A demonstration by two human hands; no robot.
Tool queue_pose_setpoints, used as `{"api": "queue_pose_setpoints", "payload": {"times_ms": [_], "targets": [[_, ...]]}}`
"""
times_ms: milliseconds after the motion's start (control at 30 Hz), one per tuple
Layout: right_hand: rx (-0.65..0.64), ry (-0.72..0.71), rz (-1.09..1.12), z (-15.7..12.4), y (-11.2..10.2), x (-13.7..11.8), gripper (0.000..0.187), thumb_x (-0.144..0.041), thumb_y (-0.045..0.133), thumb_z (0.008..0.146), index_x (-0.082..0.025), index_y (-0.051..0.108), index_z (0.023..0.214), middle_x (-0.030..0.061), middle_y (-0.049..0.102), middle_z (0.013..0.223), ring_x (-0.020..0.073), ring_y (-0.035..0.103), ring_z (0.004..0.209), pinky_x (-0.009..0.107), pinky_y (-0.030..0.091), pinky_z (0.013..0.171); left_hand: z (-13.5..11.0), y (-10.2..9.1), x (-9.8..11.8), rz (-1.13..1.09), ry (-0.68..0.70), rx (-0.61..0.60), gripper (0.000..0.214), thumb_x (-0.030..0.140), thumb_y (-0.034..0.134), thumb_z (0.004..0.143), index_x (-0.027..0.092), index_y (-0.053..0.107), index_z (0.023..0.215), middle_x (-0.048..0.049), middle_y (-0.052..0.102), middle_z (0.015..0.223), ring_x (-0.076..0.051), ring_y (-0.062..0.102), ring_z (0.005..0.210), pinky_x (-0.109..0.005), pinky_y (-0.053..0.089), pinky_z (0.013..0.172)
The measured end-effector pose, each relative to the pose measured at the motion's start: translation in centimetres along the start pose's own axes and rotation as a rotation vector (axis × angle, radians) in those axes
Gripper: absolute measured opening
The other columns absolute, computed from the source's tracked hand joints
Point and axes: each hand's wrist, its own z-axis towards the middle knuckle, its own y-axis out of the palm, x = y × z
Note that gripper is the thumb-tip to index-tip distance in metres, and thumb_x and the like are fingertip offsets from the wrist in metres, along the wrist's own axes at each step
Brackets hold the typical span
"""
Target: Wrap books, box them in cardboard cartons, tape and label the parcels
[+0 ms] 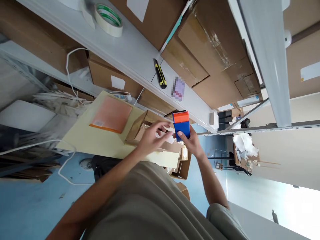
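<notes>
My right hand (191, 141) is wrapped around a blue and orange tape dispenser (181, 128). The dispenser is upright, with its orange end and black toothed edge at the top. Just left of it, my left hand (153, 136) has its fingers curled and its thumb apart from them, with nothing visible between. Beneath both hands stands an open cardboard box (136, 128) with pale items inside that I cannot make out. It rests on a pale yellow board (110, 145).
An orange-edged clear folder (111, 115) lies on the board. On the grey shelf (140, 53) are a tape roll (108, 20), a yellow-black utility knife (160, 74) and a blurred purple item (178, 88). Cardboard boxes (212, 43) stand behind. A white cable (66, 160) loops at left.
</notes>
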Motion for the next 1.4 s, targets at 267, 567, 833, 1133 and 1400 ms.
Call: {"api": "queue_pose_setpoints", "payload": {"times_ms": [267,567,833,1133,1400], "targets": [[-0.367,-0.007,-0.198,0.4,-2.8,-2.9,0.067,-0.084,0.089,0.089,-0.026,0.069,0.116,0.0055,0.081,0.097,0.0274,0.078,0.087,0.042,0.067,0.078,2.6,-5.6,2.3,-0.158,-0.258,-0.089,0.074,0.094,0.082,0.086,0.023,0.088,0.106,-0.0109,0.086,0.107,-0.034,0.081,0.108,-0.042,0.066,0.089],[-0.515,-0.009,-0.37,2.1,-2.2,-4.2,0.055,-0.077,0.081,0.099,-0.025,0.069,0.109,0.0032,0.075,0.093,0.022,0.068,0.079,0.036,0.053,0.068,1.0,-4.7,0.4,-0.3,-0.32,0.065,0.046,0.063,0.097,0.081,0.021,0.083,0.092,-0.0067,0.082,0.097,-0.022,0.076,0.089,-0.036,0.064,0.083],[-0.599,0.008,-0.427,5.3,-1.1,-4.9,0.066,-0.089,0.076,0.097,-0.024,0.071,0.086,0.0004,0.069,0.074,0.0167,0.063,0.065,0.031,0.044,0.056,0.2,-5.1,-2.9,-0.191,-0.397,0.151,0.036,0.054,0.092,0.086,0.019,0.081,0.088,-0.0062,0.081,0.089,-0.022,0.075,0.086,-0.033,0.059,0.079],[-0.654,0.203,-0.434,7.2,-5.4,-11.0,0.062,-0.083,0.087,0.095,-0.022,0.08,0.088,0.0024,0.076,0.065,0.0162,0.069,0.052,0.028,0.048,0.046,2.4,-12.0,-4.9,-0.045,-0.498,0.366,0.026,0.04,0.091,0.091,0.018,0.08,0.085,-0.0019,0.071,0.076,-0.016,0.064,0.071,-0.028,0.052,0.071],[-0.654,0.211,-0.385,8.2,-2.5,-10.6,0.066,-0.086,0.085,0.094,-0.022,0.078,0.082,0.0023,0.072,0.063,0.0156,0.066,0.052,0.03,0.046,0.048,2.1,-11.6,-9.9,-0.149,-0.574,0.352,0.032,0.044,0.096,0.081,0.018,0.077,0.08,-0.0013,0.068,0.075,-0.014,0.057,0.069,-0.028,0.046,0.069]]}}
